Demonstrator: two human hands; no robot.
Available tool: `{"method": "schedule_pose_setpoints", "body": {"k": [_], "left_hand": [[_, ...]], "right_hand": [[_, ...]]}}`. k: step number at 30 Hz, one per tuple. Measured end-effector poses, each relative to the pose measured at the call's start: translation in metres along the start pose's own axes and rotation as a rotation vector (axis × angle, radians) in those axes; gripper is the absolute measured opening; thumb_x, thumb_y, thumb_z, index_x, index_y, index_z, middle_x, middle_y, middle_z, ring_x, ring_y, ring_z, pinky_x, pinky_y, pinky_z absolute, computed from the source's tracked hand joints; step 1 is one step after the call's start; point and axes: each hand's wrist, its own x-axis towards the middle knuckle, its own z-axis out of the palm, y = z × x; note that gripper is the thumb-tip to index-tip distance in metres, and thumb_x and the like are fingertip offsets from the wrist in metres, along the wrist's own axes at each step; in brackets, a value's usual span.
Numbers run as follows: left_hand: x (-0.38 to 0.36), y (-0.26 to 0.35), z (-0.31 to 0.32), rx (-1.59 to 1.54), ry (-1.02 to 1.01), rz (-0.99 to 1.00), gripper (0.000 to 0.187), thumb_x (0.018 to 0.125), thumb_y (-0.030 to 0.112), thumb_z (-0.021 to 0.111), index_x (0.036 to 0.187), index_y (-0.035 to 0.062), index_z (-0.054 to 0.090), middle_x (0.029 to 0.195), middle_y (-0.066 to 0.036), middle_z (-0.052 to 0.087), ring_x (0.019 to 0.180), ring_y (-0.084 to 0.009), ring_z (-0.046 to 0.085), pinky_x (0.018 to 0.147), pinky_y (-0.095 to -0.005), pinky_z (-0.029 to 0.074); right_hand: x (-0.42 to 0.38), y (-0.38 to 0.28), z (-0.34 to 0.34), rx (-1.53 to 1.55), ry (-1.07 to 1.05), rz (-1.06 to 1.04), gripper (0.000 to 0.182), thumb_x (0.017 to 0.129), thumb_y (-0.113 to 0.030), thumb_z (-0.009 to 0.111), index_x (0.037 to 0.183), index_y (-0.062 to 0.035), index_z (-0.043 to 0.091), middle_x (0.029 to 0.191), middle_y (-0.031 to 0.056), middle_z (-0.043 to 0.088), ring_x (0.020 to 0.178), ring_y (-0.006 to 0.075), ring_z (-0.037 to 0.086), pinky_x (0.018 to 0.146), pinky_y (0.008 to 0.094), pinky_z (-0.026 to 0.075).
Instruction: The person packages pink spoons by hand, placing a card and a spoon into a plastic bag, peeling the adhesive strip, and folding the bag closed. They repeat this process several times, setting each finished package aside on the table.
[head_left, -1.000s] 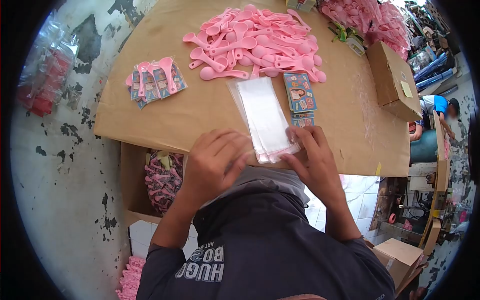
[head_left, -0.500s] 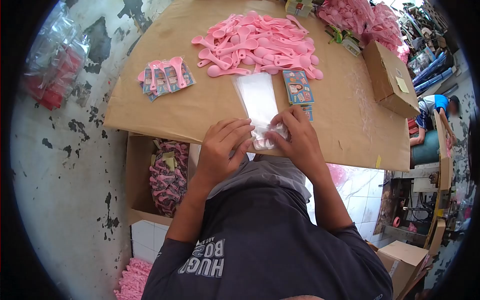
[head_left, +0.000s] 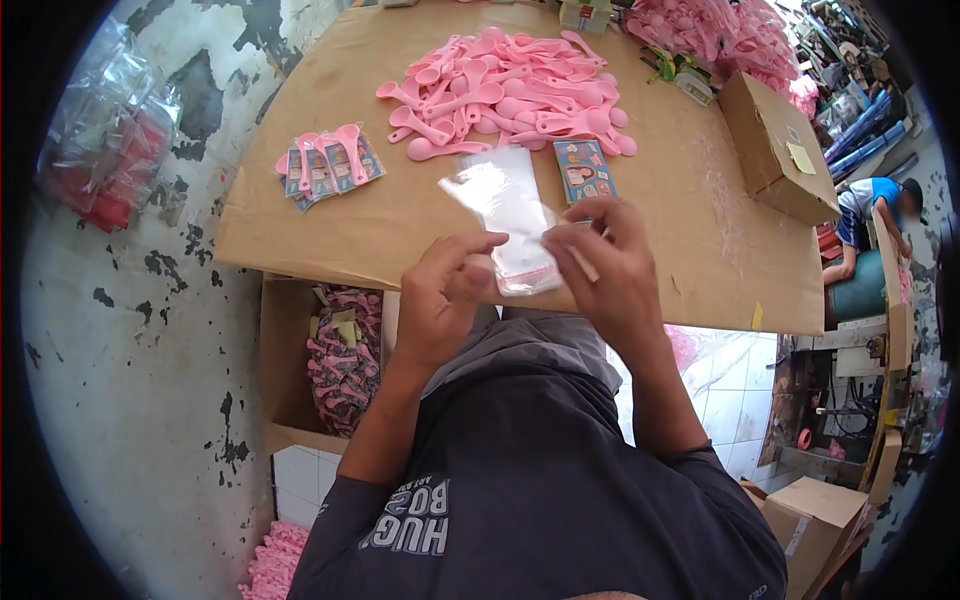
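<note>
A stack of clear plastic bags (head_left: 517,215) lies at the table's near edge, between my hands. My right hand (head_left: 615,270) pinches the edge of a top clear bag (head_left: 470,192), which is partly lifted and slants leftward over the stack. My left hand (head_left: 447,295) is at the stack's left side, its index finger and thumb apart with nothing between them. Just beyond my right hand is a pile of blue printed cards (head_left: 586,172). A large heap of pink measuring spoons (head_left: 510,95) lies further back. At the left are several bagged pink spoons with cards (head_left: 330,165).
A cardboard box (head_left: 780,150) stands on the table's right side, near pink bundles (head_left: 725,40). Below the table's left edge, an open carton (head_left: 290,370) holds packed pink spoons. Plastic bags (head_left: 110,130) hang on the left wall. Another person (head_left: 868,205) bends at far right.
A top bag has been partly raised from the stack and tilted left, held by my right hand. My left hand's fingers have come off the stack and spread.
</note>
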Motion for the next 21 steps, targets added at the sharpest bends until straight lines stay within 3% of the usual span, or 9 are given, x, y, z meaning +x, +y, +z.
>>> {"method": "schedule_pose_setpoints", "body": {"k": [1,2,5,8,11,17,19,20,21], "left_hand": [[0.003,0.005,0.001,-0.244,0.02,-0.139,0.032,0.105,0.027,0.058,0.118,-0.0004,0.069,0.108,-0.012,0.073,0.103,-0.0223,0.067,0.091,-0.0364,0.051],[0.007,0.009,0.001,-0.247,0.012,-0.136,0.032,0.105,0.027,0.058,0.118,-0.0004,0.069,0.108,-0.012,0.073,0.103,-0.0223,0.067,0.091,-0.0364,0.051],[0.02,0.018,0.003,-0.538,-0.116,-0.471,0.038,0.104,0.03,0.056,0.121,-0.0025,0.066,0.111,-0.013,0.072,0.092,-0.0113,0.066,0.079,-0.0254,0.05],[0.023,0.019,0.011,-0.787,-0.075,-0.551,0.04,0.103,0.027,0.057,0.131,-0.0021,0.057,0.113,-0.016,0.071,0.098,-0.0179,0.07,0.085,-0.0308,0.056],[0.023,0.018,0.009,-0.969,-0.06,-0.593,0.044,0.102,0.023,0.058,0.137,-0.0018,0.05,0.113,-0.019,0.07,0.106,-0.0237,0.07,0.092,-0.0352,0.058],[0.015,-0.004,0.012,-1.064,0.008,-0.576,0.029,0.105,0.018,0.054,0.129,0.0012,0.052,0.115,-0.025,0.069,0.105,-0.0271,0.072,0.085,-0.0353,0.062],[0.018,-0.007,0.008,-1.086,0.081,-0.556,0.027,0.106,0.017,0.054,0.128,0.0024,0.051,0.115,-0.027,0.069,0.104,-0.0285,0.072,0.085,-0.0359,0.062],[0.02,-0.007,0.007,-1.106,0.146,-0.535,0.024,0.107,0.016,0.053,0.127,0.0035,0.051,0.116,-0.028,0.069,0.103,-0.0298,0.073,0.084,-0.0366,0.063],[0.023,-0.007,0.005,-1.16,0.165,-0.523,0.024,0.106,0.015,0.055,0.126,0.0046,0.049,0.115,-0.027,0.069,0.102,-0.0315,0.073,0.085,-0.0363,0.063]], "right_hand": [[-0.001,-0.006,-0.002,-0.006,-0.065,-0.044,0.009,0.085,-0.007,0.073,0.094,-0.0052,0.072,0.103,0.011,0.06,0.088,0.0276,0.059,0.074,0.0392,0.049],[-0.002,-0.011,-0.004,-0.011,-0.129,-0.088,0.011,0.084,-0.007,0.073,0.095,-0.0064,0.072,0.104,0.0106,0.06,0.088,0.0274,0.058,0.074,0.0392,0.049],[-0.001,-0.019,-0.005,-0.005,-0.166,-0.126,0.015,0.082,-0.006,0.073,0.096,-0.0067,0.071,0.106,0.0099,0.06,0.089,0.0268,0.058,0.075,0.0384,0.051],[0.0,-0.017,-0.008,-0.004,-0.193,-0.135,0.016,0.082,-0.006,0.073,0.097,-0.007,0.07,0.106,0.0097,0.06,0.092,0.0266,0.059,0.076,0.0378,0.053],[0.005,-0.012,-0.007,-0.014,-0.208,-0.137,0.018,0.082,-0.006,0.074,0.1,-0.0077,0.071,0.107,0.0095,0.06,0.094,0.0263,0.059,0.076,0.0378,0.053],[0.022,-0.001,-0.02,0.185,-0.346,-0.185,0.017,0.084,-0.014,0.077,0.097,-0.0059,0.07,0.105,0.0095,0.061,0.091,0.0225,0.059,0.071,0.0351,0.051],[0.028,0.017,-0.024,0.4,-0.181,0.064,0.026,0.086,-0.024,0.079,0.097,-0.0038,0.068,0.096,0.0096,0.061,0.081,0.0194,0.058,0.068,0.0329,0.049],[0.033,0.022,-0.022,0.392,-0.18,0.073,0.026,0.086,-0.024,0.079,0.097,-0.0038,0.068,0.096,0.0096,0.061,0.081,0.0194,0.058,0.068,0.0329,0.049],[0.039,0.028,-0.02,0.218,-0.105,0.229,0.03,0.087,-0.028,0.079,0.099,-0.0035,0.067,0.091,0.009,0.061,0.078,0.0185,0.058,0.067,0.032,0.048]]}}
